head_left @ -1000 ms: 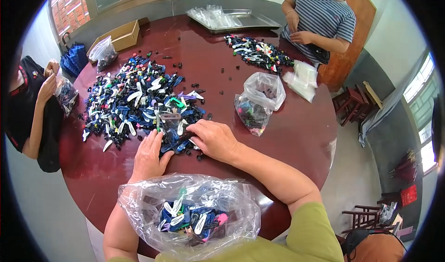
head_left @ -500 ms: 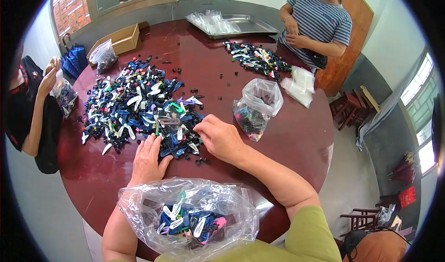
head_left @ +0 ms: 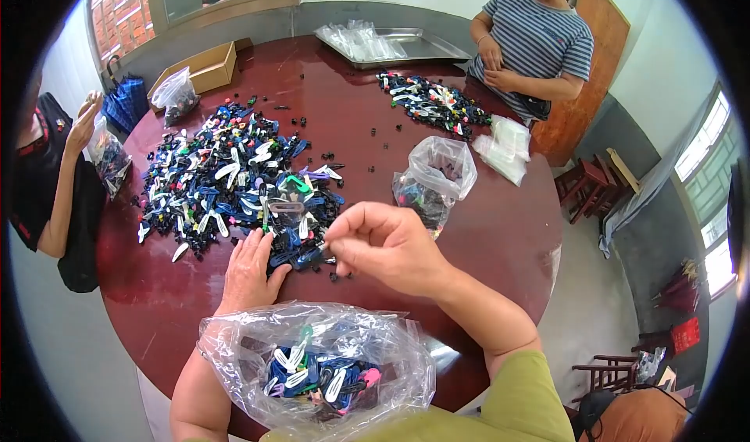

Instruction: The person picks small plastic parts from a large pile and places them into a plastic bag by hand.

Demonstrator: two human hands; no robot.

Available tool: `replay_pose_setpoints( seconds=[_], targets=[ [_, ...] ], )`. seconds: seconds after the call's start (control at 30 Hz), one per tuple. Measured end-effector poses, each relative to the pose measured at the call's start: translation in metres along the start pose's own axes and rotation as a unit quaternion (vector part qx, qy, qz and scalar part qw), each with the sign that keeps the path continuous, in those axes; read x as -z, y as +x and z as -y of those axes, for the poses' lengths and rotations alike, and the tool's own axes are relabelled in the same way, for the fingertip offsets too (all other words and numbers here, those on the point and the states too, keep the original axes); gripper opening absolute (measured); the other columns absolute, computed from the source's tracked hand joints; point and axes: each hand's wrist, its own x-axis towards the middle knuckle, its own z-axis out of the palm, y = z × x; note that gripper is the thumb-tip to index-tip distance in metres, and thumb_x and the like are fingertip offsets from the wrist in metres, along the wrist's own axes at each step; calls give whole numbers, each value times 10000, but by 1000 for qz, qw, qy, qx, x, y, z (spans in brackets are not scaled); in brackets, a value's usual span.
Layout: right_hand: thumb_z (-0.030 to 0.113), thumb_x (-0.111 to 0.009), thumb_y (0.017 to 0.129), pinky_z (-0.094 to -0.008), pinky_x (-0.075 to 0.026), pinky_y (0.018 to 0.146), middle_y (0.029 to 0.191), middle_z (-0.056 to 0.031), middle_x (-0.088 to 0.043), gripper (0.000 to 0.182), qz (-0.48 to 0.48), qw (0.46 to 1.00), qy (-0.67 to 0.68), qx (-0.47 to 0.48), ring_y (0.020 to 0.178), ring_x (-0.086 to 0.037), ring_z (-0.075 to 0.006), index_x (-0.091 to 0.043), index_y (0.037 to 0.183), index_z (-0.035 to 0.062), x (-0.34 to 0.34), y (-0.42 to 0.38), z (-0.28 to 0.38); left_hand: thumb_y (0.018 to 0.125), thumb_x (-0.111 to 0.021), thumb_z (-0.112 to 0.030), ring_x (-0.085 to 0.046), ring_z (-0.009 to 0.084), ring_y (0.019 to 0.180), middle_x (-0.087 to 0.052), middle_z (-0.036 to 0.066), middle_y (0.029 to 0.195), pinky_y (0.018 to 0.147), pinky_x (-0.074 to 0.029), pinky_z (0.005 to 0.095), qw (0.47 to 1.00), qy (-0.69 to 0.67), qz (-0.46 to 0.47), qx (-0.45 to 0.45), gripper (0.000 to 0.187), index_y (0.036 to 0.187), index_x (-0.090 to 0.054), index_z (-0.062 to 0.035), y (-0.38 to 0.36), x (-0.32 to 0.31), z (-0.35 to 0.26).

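over my remote view, i see the left hand lying flat, thumb apart from its stretched fingers, at the near edge of the big pile of hair clips on the table. the right hand pinches thumb and fingertips together beside the pile; i cannot tell what's between them. an open plastic bag holds more clips.
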Motion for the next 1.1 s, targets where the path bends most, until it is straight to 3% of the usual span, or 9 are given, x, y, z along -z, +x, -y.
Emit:
replay_pose_setpoints(
  seconds=[0.1, 0.23, 0.3, 0.37, 0.4, 0.5, 0.73, 1.03, 1.1],
  targets=[
    [-33, -626, 869, -219, -491, 639, 884, -31, -655, 115, 71, 997, 5, 8, 743, -611, -80, -638, 973, 17, -13, -14, 4, 824, -703, -243, -441, 382, 1276, -484, 269, 1336, 1091, -316, 464, 1000, 2, 0, -11, 596, 1294, -476, 44, 0, -1, 3],
    [0, -705, 799, -243, -483, 627, 899, -64, -683, 146, 198, 951, -204, 120, 794, -633, -124, -684, 936, 45, -23, -23, 11, 822, -704, -243, -443, 386, 1273, -489, 270, 1330, 1088, -319, 466, 1000, -6, -9, -11, 596, 1291, -476, 46, -1, -2, 2],
    [10, -730, 777, -255, -490, 634, 905, -76, -688, 144, 167, 926, -276, 197, 802, -643, -135, -693, 912, 43, -24, -20, 5, 824, -702, -242, -444, 387, 1273, -490, 270, 1328, 1085, -322, 468, 1000, -5, -13, -18, 593, 1291, -477, 45, -1, -4, 5],
    [17, -747, 765, -254, -491, 633, 898, -80, -686, 141, 105, 955, -233, 151, 778, -646, -141, -691, 893, 23, -15, -11, 1, 812, -705, -213, -454, 387, 1260, -498, 261, 1323, 1077, -333, 459, 1000, 4, -16, -20, 589, 1288, -472, 44, -1, -3, 5],
    [17, -749, 763, -238, -487, 630, 878, -86, -675, 144, 66, 940, -241, 230, 732, -637, -143, -692, 895, 9, -6, 1, -11, 806, -706, -198, -460, 387, 1254, -501, 257, 1321, 1074, -339, 454, 1000, 9, -18, -21, 587, 1287, -470, 44, -1, -3, 4],
    [48, -713, 798, -288, -500, 630, 889, -85, -643, 143, -44, 950, -303, 68, 705, -626, -170, -694, 937, 21, 23, 21, -42, 807, -710, -205, -463, 396, 1246, -499, 258, 1322, 1073, -340, 458, 999, 3, -25, -20, 580, 1290, -485, 23, -1, -4, 4],
    [207, -695, 804, -371, -515, 732, 983, -69, -610, 190, -9, 779, -595, 196, 858, -633, -269, -684, 933, 68, 31, 31, -93, 810, -703, -198, -487, 412, 1211, -510, 288, 1278, 1047, -361, 483, 998, 0, -34, -59, 429, 1185, -602, -14, 1, -2, 4],
    [159, -664, 847, -348, -519, 684, 898, -85, -644, 120, -48, 811, -550, 194, 785, -646, -262, -702, 876, 49, 28, 28, -82, 790, -718, -189, -494, 407, 1207, -520, 281, 1275, 1044, -366, 475, 997, -6, -49, -64, 444, 1167, -597, 12, 0, -1, 3],
    [137, -656, 835, -358, -517, 683, 873, -110, -645, 120, -74, 863, -470, 168, 776, -645, -286, -707, 873, 36, 30, 30, -81, 789, -721, -199, -499, 397, 1206, -520, 275, 1286, 1048, -366, 474, 997, -8, -54, -60, 453, 1170, -596, 13, 1, -2, 3]
  ],
)
